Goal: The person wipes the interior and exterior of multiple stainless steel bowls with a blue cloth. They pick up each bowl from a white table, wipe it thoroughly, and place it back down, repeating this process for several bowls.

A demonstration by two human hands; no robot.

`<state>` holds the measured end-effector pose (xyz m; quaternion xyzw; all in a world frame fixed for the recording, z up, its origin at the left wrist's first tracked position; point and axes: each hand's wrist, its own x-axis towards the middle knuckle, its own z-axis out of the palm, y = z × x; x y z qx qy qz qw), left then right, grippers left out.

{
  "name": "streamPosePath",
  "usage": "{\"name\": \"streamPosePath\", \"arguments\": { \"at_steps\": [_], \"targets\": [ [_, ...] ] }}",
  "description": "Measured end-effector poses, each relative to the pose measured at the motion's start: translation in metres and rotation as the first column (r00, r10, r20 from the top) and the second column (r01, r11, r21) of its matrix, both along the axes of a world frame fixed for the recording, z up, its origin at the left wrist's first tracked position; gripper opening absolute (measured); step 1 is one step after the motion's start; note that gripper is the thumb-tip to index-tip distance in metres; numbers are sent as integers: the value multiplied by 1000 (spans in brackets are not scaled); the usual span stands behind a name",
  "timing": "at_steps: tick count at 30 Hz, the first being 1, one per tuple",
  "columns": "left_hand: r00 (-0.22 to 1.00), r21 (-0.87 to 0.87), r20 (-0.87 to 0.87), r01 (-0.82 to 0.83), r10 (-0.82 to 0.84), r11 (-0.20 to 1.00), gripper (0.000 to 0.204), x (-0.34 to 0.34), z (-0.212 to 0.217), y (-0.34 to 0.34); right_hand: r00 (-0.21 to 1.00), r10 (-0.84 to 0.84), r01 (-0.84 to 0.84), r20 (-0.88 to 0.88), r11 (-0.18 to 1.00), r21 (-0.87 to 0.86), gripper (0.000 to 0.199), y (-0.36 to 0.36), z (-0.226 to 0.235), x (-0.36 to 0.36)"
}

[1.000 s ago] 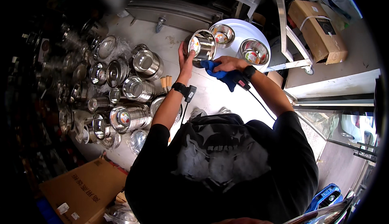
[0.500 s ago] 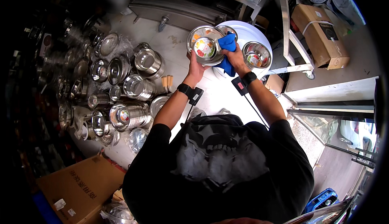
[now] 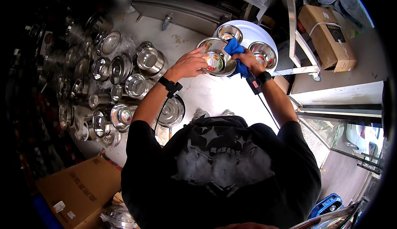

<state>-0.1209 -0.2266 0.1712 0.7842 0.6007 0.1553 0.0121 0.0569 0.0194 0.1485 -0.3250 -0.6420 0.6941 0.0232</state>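
Between my hands is a shiny stainless steel bowl with a colourful fruit sticker inside, tilted toward me. My left hand grips its left side, fingers over the rim; the thumb is hidden. My right hand is closed on a blue cloth and presses it to the bowl's right rim. Behind and beside it, two more steel bowls with stickers, a far bowl and a right bowl, rest on a round white plastic top.
On the floor at left stand many steel pots, some in clear plastic. A round steel lid lies near my left forearm. A metal rack leg on a caster and a cardboard box stand at right. A flat carton lies lower left.
The bowl has shifted slightly right and tilted. My left hand has moved from below its rim to its left side. The cloth hand has shifted a little right, and the far bowl is more exposed.
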Motion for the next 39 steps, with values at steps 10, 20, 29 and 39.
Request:
{"name": "streamPosePath", "arguments": {
  "at_steps": [10,20,29,39],
  "targets": [
    [119,-360,844,-599,523,716,47,7,-61,29,997,-19,68,-76,699,711,76,-41,38,4],
    [117,-326,789,-752,603,573,78,46,-51,59,981,119,77,-152,480,874,83,-55,28,-23],
    [70,-232,935,-622,348,748,38,52,-47,30,983,-17,-12,-182,988,-157,75,-5,22,-12],
    [-405,-351,911,-662,78,662,30,34,-5,50,922,-341,198,-185,824,-530,49,-6,-46,0]
  ]
}}
